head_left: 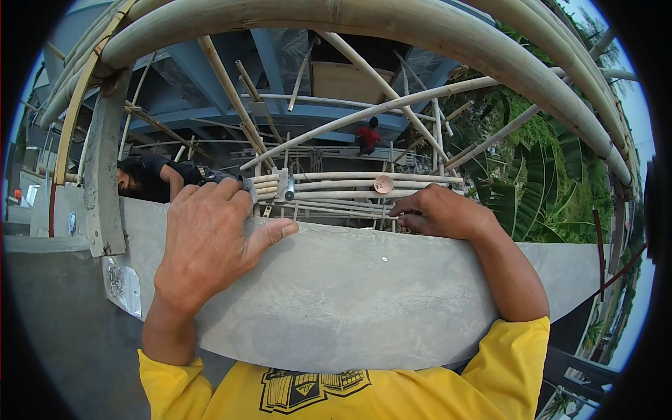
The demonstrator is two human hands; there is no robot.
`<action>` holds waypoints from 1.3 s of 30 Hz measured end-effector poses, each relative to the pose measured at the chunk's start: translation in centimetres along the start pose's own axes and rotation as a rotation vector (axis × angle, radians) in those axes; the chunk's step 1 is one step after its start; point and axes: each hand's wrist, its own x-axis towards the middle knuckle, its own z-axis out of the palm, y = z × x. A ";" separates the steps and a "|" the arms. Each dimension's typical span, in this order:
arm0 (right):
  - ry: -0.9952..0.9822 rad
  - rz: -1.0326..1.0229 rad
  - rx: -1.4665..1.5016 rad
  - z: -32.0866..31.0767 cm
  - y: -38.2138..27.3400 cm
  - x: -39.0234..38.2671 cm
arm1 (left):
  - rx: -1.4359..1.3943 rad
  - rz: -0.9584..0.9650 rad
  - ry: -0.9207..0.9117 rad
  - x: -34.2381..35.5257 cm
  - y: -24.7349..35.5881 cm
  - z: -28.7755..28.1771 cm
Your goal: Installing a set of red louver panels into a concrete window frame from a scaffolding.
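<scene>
A wide grey concrete ledge [336, 287] stretches across in front of me. My left hand [210, 238] rests on it, thumb spread to the right along the top. The other fingers bend over the far edge, their tips hidden. Just right of those fingers, a small metal bracket [288, 185] sits by the bamboo poles [336, 185] beyond the ledge. At the far edge on the right is my right hand [444, 212], its fingers curled in near some thin rods. Whether anything is between them is hidden. A round, pinkish disc-like thing [383, 184] lies on the poles.
Thick bamboo rails [350, 17] arch overhead, and thinner poles cross below. A concrete post [105, 168] stands left, near a clear bag of small metal pieces [122, 285]. A dark-clothed person [157, 175] leans beyond the ledge; another in red [367, 136] is farther down. Plants [539, 182] grow right.
</scene>
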 end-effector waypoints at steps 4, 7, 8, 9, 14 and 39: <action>0.005 -0.014 -0.012 0.0 -0.1 0.0 | 0.010 0.010 0.017 -0.1 -0.1 0.0; 0.003 -0.009 -0.013 0.0 -0.2 -0.1 | 0.001 0.015 0.023 -0.2 -0.1 0.0; 0.002 -0.007 -0.012 0.0 -0.1 0.0 | 0.001 0.016 0.020 0.0 0.0 0.1; 0.001 -0.006 -0.009 0.1 0.1 0.1 | 0.000 0.012 0.015 0.1 0.0 0.3; 0.006 -0.011 -0.015 0.1 -0.1 0.0 | 0.002 0.016 0.033 -0.1 -0.1 0.1; 0.006 0.004 -0.020 0.1 -0.1 0.0 | 0.007 0.034 0.063 -0.2 -0.3 0.4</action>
